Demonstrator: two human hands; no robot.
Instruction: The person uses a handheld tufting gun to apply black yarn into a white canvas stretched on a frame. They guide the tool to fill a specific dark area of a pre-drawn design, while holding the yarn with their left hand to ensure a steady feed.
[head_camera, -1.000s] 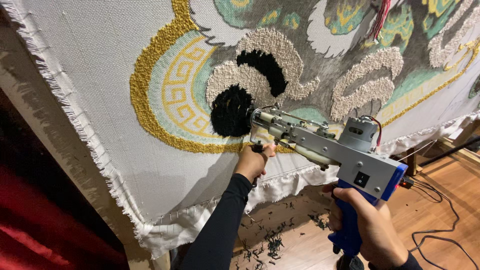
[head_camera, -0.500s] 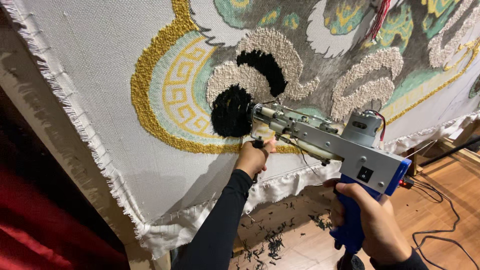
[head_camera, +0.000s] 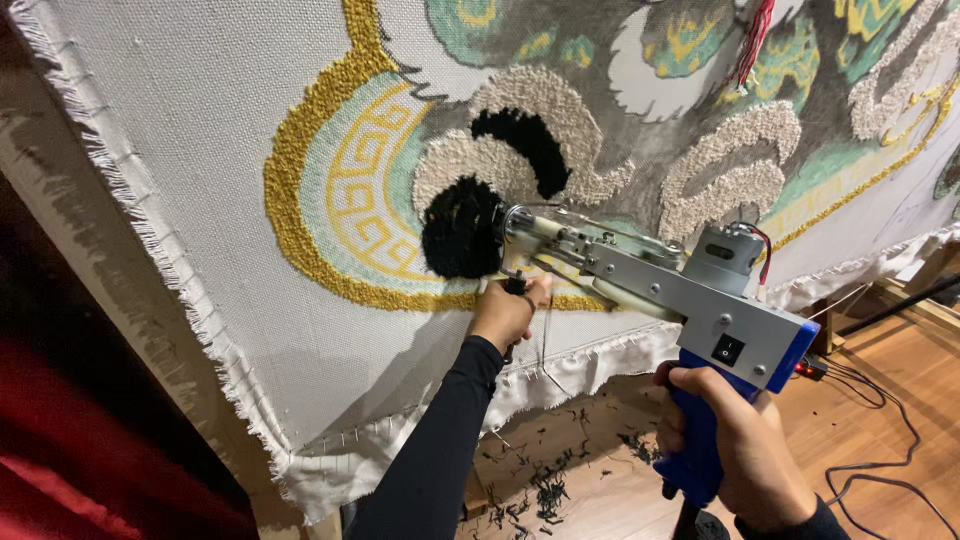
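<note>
A grey and blue tufting gun (head_camera: 690, 300) is pressed nose-first against a stretched white backing cloth (head_camera: 180, 150). Its tip sits at the right edge of a black tufted patch (head_camera: 460, 228). My left hand (head_camera: 508, 312) grips the gun's front handle just under the nose. My right hand (head_camera: 735, 450) is wrapped around the blue rear grip. The cloth carries a gold yarn arc (head_camera: 300, 180), cream tufted cloud shapes (head_camera: 560, 120) and a second black patch (head_camera: 520, 140).
The cloth's frayed lower edge (head_camera: 560, 360) is stapled to a wooden frame. Black yarn scraps (head_camera: 540, 480) litter the wooden floor below. Dark cables (head_camera: 880, 470) run across the floor at right. A red surface (head_camera: 60, 480) fills the lower left.
The gun and both hands have shifted slightly left and up along the cloth, bringing the nose against the lower black patch.
</note>
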